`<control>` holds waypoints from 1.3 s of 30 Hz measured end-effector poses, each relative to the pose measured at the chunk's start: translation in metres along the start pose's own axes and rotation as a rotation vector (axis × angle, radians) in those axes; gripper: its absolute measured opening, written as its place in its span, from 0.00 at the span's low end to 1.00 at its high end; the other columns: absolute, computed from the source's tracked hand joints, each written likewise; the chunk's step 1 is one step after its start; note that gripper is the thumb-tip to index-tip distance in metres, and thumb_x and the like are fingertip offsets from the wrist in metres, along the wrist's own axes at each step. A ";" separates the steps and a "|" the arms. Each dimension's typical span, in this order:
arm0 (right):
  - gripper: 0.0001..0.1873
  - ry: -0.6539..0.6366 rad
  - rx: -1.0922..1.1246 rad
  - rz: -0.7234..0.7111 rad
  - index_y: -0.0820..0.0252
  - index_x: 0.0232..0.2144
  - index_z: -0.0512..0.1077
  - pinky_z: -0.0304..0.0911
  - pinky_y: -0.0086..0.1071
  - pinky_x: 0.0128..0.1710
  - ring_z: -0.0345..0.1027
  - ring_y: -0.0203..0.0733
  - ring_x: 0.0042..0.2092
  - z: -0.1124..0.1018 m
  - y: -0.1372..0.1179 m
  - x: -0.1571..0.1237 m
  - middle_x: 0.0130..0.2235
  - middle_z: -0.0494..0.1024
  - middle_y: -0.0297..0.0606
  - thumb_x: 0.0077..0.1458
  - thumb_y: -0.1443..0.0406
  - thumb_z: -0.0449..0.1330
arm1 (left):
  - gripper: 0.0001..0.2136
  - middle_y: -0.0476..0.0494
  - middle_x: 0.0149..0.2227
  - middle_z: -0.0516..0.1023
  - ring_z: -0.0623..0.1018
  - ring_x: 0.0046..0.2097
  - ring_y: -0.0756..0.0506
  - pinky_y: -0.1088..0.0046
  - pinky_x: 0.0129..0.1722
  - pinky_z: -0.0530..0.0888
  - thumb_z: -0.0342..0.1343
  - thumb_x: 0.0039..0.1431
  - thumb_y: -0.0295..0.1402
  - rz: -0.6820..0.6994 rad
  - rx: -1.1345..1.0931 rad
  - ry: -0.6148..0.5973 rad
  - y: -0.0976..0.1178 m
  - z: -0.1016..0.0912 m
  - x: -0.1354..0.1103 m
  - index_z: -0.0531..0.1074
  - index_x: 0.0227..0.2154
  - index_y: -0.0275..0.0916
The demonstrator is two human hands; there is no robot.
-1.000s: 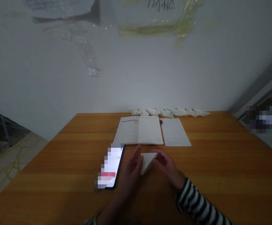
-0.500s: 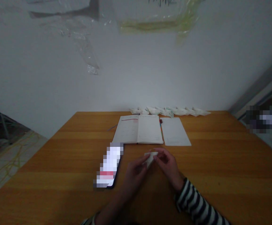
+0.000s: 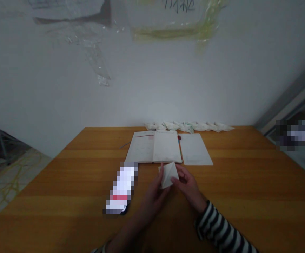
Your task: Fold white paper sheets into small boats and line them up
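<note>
A small folded piece of white paper [image 3: 170, 175] is held between both hands above the wooden table, its creased face turned up toward me. My left hand [image 3: 154, 191] grips its left side and lower edge, fingers closed on it. My right hand [image 3: 187, 182] pinches the right side, thumb on the front and the other fingers behind. Beyond the hands lies an open notebook [image 3: 166, 147] with a loose white sheet [image 3: 196, 149] to its right.
A phone [image 3: 122, 189] with a lit, blurred screen lies left of my hands. Several folded paper boats [image 3: 187, 126] stand in a row along the table's back edge, against the wall [image 3: 168, 88]. The wooden table [image 3: 247, 196] extends to both sides.
The folded paper has been turned or spread so that a wider creased face shows. My left fingers have shifted to its left edge; the right hand stays nearly in place.
</note>
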State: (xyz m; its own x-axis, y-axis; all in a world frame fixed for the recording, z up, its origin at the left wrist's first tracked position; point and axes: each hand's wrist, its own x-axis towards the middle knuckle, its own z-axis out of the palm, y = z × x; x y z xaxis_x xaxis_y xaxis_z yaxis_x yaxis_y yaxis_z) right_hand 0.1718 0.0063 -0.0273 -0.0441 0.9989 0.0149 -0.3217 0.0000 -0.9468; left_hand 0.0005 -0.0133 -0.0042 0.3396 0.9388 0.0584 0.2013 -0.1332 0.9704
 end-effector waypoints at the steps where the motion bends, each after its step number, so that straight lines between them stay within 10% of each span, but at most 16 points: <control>1: 0.30 -0.040 0.014 0.020 0.55 0.54 0.70 0.70 0.39 0.44 0.77 0.46 0.43 0.000 -0.003 -0.001 0.38 0.82 0.37 0.50 0.57 0.71 | 0.35 0.45 0.73 0.43 0.49 0.72 0.39 0.52 0.70 0.50 0.54 0.66 0.40 -0.003 -0.005 -0.017 0.000 0.001 0.000 0.45 0.71 0.47; 14: 0.19 0.089 0.204 0.077 0.54 0.45 0.79 0.65 0.43 0.53 0.74 0.49 0.49 -0.007 -0.009 0.002 0.48 0.82 0.41 0.54 0.53 0.67 | 0.40 0.38 0.67 0.64 0.65 0.66 0.33 0.53 0.65 0.62 0.68 0.51 0.39 -0.147 -0.221 0.214 0.009 -0.021 0.012 0.59 0.66 0.40; 20: 0.27 -0.231 -0.052 -0.004 0.52 0.54 0.74 0.63 0.44 0.58 0.70 0.51 0.56 0.000 -0.010 -0.008 0.55 0.76 0.42 0.54 0.53 0.68 | 0.26 0.36 0.55 0.78 0.76 0.56 0.31 0.52 0.58 0.71 0.64 0.54 0.43 -0.237 -0.173 0.286 0.006 -0.018 0.011 0.76 0.54 0.35; 24: 0.43 -0.226 -0.174 -0.099 0.50 0.67 0.58 0.64 0.44 0.58 0.66 0.52 0.59 0.004 -0.006 -0.015 0.62 0.68 0.44 0.53 0.54 0.69 | 0.18 0.38 0.40 0.85 0.82 0.44 0.35 0.57 0.46 0.78 0.59 0.59 0.46 -0.245 -0.072 0.234 0.006 -0.018 0.010 0.82 0.40 0.35; 27: 0.45 -0.174 -0.320 -0.154 0.51 0.70 0.49 0.66 0.45 0.57 0.67 0.52 0.58 0.004 -0.003 -0.019 0.62 0.67 0.47 0.57 0.54 0.65 | 0.15 0.38 0.47 0.83 0.81 0.47 0.36 0.61 0.47 0.77 0.60 0.59 0.45 -0.132 -0.003 0.268 0.004 -0.016 0.007 0.82 0.35 0.38; 33: 0.36 0.011 -0.728 -0.395 0.53 0.66 0.61 0.48 0.54 0.68 0.54 0.57 0.67 0.007 0.011 -0.027 0.66 0.64 0.45 0.57 0.59 0.63 | 0.13 0.41 0.38 0.85 0.82 0.37 0.40 0.64 0.40 0.77 0.54 0.64 0.39 -0.073 0.239 0.209 0.001 -0.014 -0.001 0.81 0.40 0.40; 39: 0.20 0.001 -0.365 -0.166 0.53 0.56 0.74 0.62 0.50 0.62 0.70 0.50 0.59 0.001 0.010 -0.016 0.58 0.76 0.44 0.64 0.56 0.56 | 0.15 0.39 0.44 0.83 0.81 0.46 0.38 0.62 0.46 0.76 0.57 0.61 0.41 -0.138 0.068 0.235 0.009 -0.020 0.009 0.79 0.43 0.38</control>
State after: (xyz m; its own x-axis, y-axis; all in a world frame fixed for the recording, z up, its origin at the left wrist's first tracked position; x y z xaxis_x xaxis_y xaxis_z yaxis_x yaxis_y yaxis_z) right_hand 0.1683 -0.0096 -0.0372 -0.0185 0.9840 0.1771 0.0330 0.1776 -0.9835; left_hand -0.0130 -0.0001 0.0102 0.0836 0.9964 -0.0125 0.2944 -0.0127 0.9556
